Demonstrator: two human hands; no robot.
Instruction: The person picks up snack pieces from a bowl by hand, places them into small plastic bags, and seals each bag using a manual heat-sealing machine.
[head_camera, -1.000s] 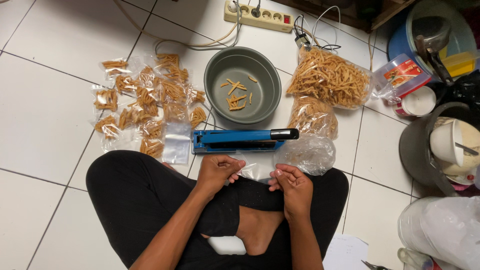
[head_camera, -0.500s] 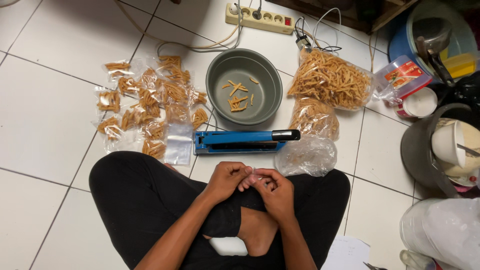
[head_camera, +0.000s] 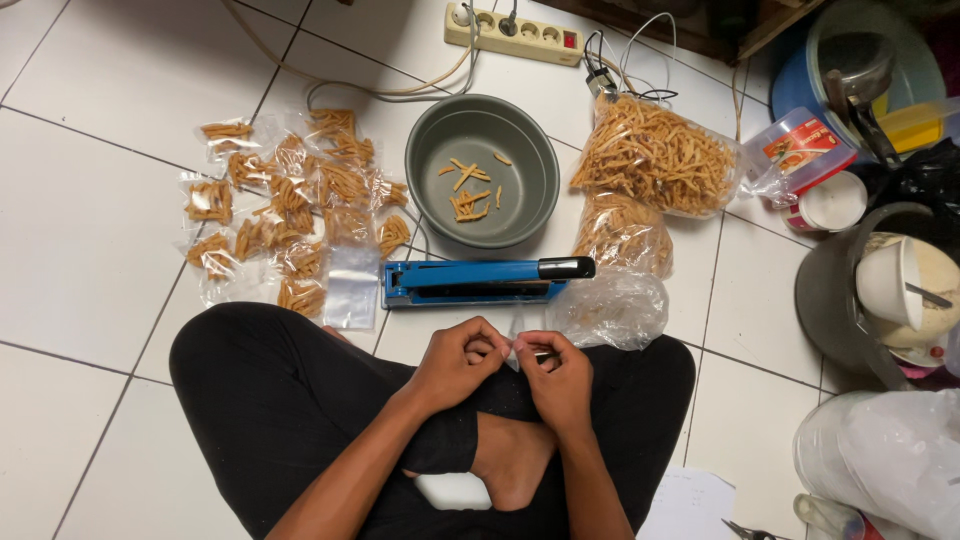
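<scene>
Clear snack packets (head_camera: 280, 215) crowd the tiles at left. Over our lap, our left hand (head_camera: 455, 362) and right hand (head_camera: 555, 378) both pinch 1 small clear bag (head_camera: 515, 338) with curled fingertips, just below the blue sealer (head_camera: 480, 282). We judge we are parting its mouth. Filling calls for reaching past the sealer to the grey bowl (head_camera: 482, 170). Little open tile remains between sealer and knees.

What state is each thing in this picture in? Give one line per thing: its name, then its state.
Left hand: fingers pinched on a small clear bag.
Right hand: fingers pinched on the same bag.
Small clear bag: held between both hands.
Blue sealer: arm shut.
Grey bowl: nearly empty, a few sticks inside.
Large snack bag: full, lying on its side.
Small snack packets: filled, piled on the floor.
</scene>
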